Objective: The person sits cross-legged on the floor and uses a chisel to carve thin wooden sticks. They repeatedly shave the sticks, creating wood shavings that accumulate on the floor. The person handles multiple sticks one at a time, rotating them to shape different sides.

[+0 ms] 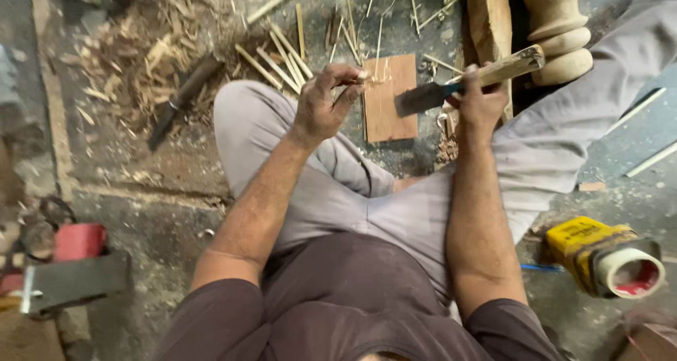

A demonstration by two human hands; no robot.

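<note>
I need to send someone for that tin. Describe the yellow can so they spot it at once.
Start at the seated person's right arm and look just past the elbow on the dusty floor. There lies the yellow can, tipped on its side, its round white-rimmed end with red inside facing outward. Nothing else nearby is bright yellow.

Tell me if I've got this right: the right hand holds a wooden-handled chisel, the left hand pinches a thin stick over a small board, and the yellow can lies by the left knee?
Not quite. The head view shows the yellow can lying on the floor on the person's right side, not by the left knee. The rest holds: the right hand grips the wooden-handled chisel, and the left hand pinches a thin stick over the small board.
</note>
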